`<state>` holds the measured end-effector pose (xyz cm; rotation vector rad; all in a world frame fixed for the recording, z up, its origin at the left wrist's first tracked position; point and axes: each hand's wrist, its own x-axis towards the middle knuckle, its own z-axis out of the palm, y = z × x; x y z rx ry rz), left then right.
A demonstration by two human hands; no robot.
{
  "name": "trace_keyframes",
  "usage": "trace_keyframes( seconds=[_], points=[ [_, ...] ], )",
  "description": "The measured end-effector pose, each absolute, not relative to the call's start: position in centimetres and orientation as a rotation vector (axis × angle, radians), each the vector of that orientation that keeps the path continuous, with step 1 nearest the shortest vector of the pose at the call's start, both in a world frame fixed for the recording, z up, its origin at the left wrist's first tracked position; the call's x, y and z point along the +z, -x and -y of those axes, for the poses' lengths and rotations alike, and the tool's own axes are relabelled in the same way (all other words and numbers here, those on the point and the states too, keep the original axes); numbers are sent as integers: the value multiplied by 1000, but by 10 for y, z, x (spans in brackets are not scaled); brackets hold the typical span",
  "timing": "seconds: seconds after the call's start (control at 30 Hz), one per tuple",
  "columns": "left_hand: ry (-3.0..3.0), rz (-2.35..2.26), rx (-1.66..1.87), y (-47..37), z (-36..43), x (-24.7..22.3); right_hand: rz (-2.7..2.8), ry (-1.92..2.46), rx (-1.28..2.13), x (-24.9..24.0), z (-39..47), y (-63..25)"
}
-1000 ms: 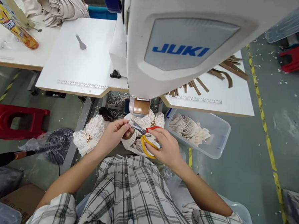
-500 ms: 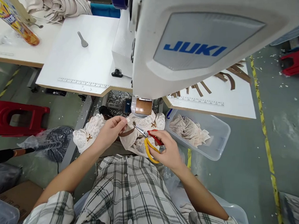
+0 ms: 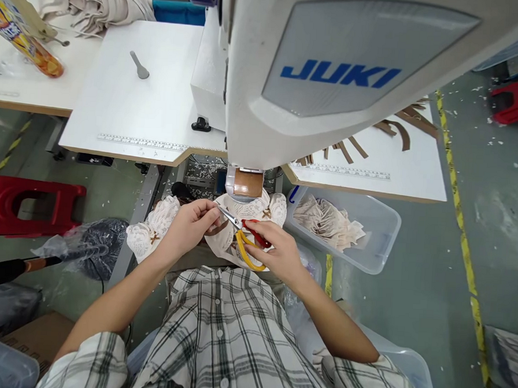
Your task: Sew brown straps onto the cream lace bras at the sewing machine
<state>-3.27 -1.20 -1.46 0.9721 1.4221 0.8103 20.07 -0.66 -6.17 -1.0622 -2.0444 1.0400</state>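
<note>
My right hand (image 3: 277, 250) is closed on scissors with one red and one yellow handle (image 3: 244, 252). The blades point up and left, and their tips reach the fingertips of my left hand (image 3: 192, 228). That hand pinches the edge of a cream lace garment (image 3: 221, 245), which hangs below the sewing machine head (image 3: 249, 130). A brown strip that showed beside the left fingers is mostly hidden now. More white lace with a small brown bow (image 3: 139, 241) lies to the left of my left hand.
A clear bin (image 3: 376, 232) with beige fabric stands at the right. Brown strips (image 3: 401, 135) lie on the right tabletop. A grey spoon-shaped tool (image 3: 139, 66), a bottle (image 3: 44, 61) and a fabric pile (image 3: 99, 3) are on the left. A red stool (image 3: 69, 207) stands lower left.
My right hand and the scissors have moved left, bringing the blade tips up to my left fingertips. The left hand has hardly moved. The whole view has shifted slightly.
</note>
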Motion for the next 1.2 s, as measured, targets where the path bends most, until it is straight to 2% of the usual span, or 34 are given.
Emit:
trace_keyframes(
  seconds=[0.2,0.33,0.4,0.5,0.57,0.67,0.77,0.83,0.93,1.07,1.2],
  points=[
    [-1010,-1472,865,32,10,-15,2058,1201,1024,-70,14,-218],
    [-1380,-1717,787,41,8,-15,2076,1402,975,-68,0,-254],
    [-1628,-1853,657,47,6,-15,2059,1585,865,-66,-26,-276],
    [-1864,-1841,502,54,1,-12,1995,1825,524,-64,-86,-300],
    [-1865,-1686,444,59,-4,-5,1985,1801,312,-59,-131,-310],
    [-1786,-1418,302,71,-15,5,2086,1633,242,-45,-176,-316],
    [-2001,-1464,185,82,-27,8,2003,1575,146,-33,-166,-302],
    [-2270,-1569,209,81,-31,8,1941,1402,395,-32,-131,-280],
    [-2613,-1522,315,62,-27,8,2183,976,1124,-36,-65,-242],
    [-2706,-1367,317,21,-9,12,2321,931,1119,-41,-14,-207],
    [-2469,-1442,513,-11,4,16,1800,884,1442,-43,-8,-191]
  ],
)
